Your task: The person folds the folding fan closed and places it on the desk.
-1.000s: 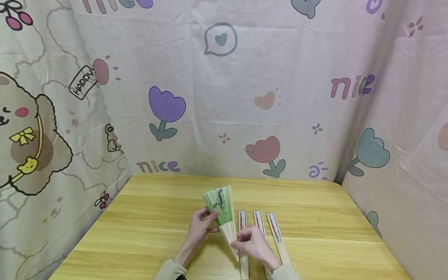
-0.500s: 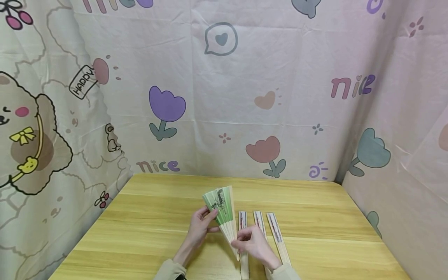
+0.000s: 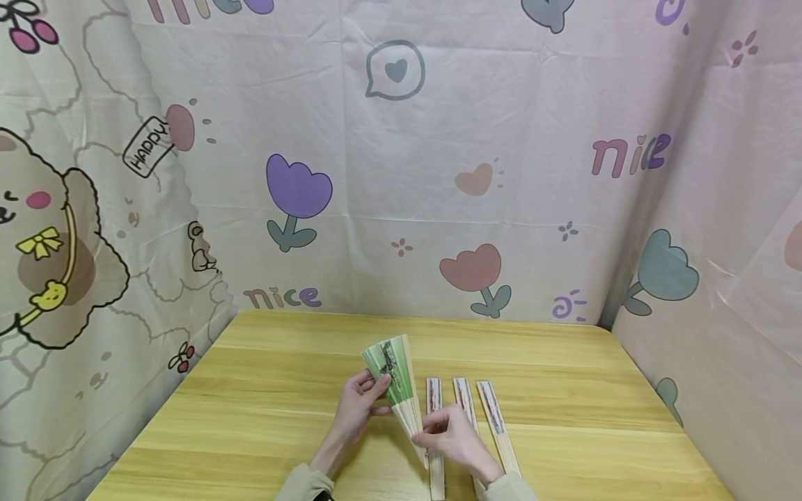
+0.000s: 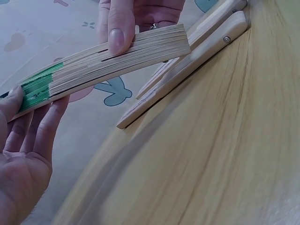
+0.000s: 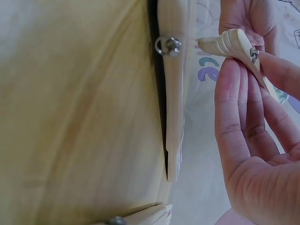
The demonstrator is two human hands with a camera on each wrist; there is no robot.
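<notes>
A partly spread green folding fan [image 3: 402, 376] with a dark printed picture is held up above the table. My left hand [image 3: 357, 407] grips its green leaf, thumb in front and fingers behind. Lower down, my right hand [image 3: 454, 435] pinches the pale wooden ribs near the pivot. In the left wrist view the fan's ribs [image 4: 157, 47] are seen edge-on, stacked close together, with the right thumb [image 4: 118, 40] on them. The right wrist view shows the fan's pivot end [image 5: 239, 44] with its metal rivet between the right hand's fingers.
Three folded fans lie side by side on the wooden table [image 3: 282, 355]: one close beside the held fan [image 3: 435, 393], a middle fan [image 3: 463, 393] partly under the right hand, and a right-hand fan [image 3: 493, 407]. A printed cloth [image 3: 388, 153] hangs behind the table.
The held fan has narrowed slightly, its right edge shifting left towards the left hand. Both hands keep their hold and have barely moved. The three fans on the table are unmoved.
</notes>
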